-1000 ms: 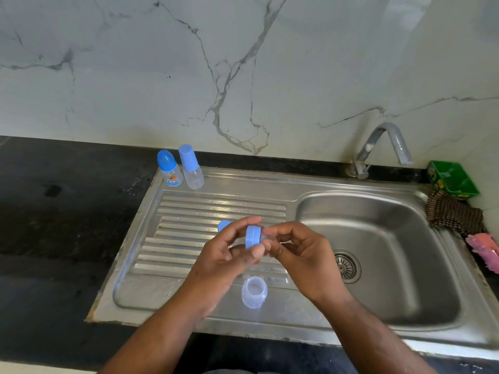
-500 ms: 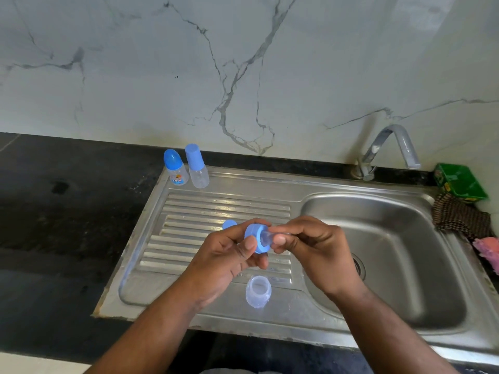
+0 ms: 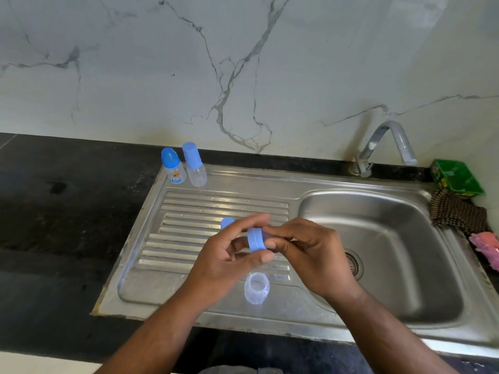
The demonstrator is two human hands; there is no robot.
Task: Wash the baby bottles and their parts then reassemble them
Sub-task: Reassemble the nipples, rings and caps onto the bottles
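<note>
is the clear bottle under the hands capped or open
Open: the clear bottle stands upright on the drainboard, its round mouth uncovered.

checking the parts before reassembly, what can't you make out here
Head view only:
Inside of the blue plastic screw ring: covered by the left hand and right hand pinching it.
Small blue plastic cap: mostly behind the left hand.
Print on the small clear blue-capped bottle: too small.
Pink object: cut by right edge.
</note>
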